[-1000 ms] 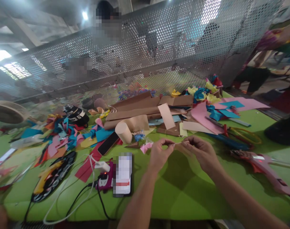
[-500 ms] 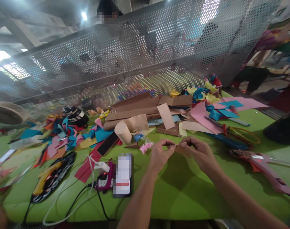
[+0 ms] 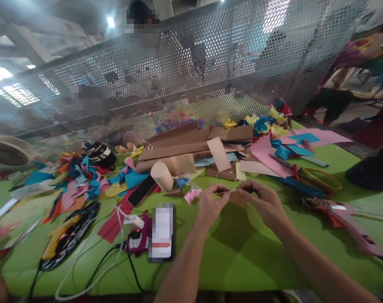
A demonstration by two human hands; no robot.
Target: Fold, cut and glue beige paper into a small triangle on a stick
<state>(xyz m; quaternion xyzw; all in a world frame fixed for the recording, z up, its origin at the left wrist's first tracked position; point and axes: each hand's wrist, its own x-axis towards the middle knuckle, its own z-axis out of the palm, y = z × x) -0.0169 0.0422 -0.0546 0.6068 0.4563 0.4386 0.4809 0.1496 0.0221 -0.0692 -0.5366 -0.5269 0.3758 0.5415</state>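
Between my two hands is a small piece of tan paper point(image 3: 238, 199), held by its upper edge above the green tabletop point(image 3: 241, 261). My left hand point(image 3: 212, 202) pinches one end between thumb and fingers. The other end is in the closed fingertips of my right hand point(image 3: 263, 200). Part of the paper is hidden behind the fingers. Just left of my left hand lies a pink candy-shaped piece point(image 3: 192, 195) in clear wrap, with a blue one point(image 3: 183, 181) behind it. A tan paper roll point(image 3: 162, 176) stands further left.
A pink glue gun point(image 3: 352, 227) and yellow-handled scissors point(image 3: 320, 176) lie at right. A phone point(image 3: 161, 231), a purple power socket point(image 3: 139, 240) and a yellow glue gun point(image 3: 60, 235) are at left. Brown cardboard point(image 3: 178, 145) and paper scraps line the back, before a perforated metal screen point(image 3: 191, 71).
The tan paper between my hands has turned, so more of its face shows below my fingers. Both hands stay in nearly the same place.
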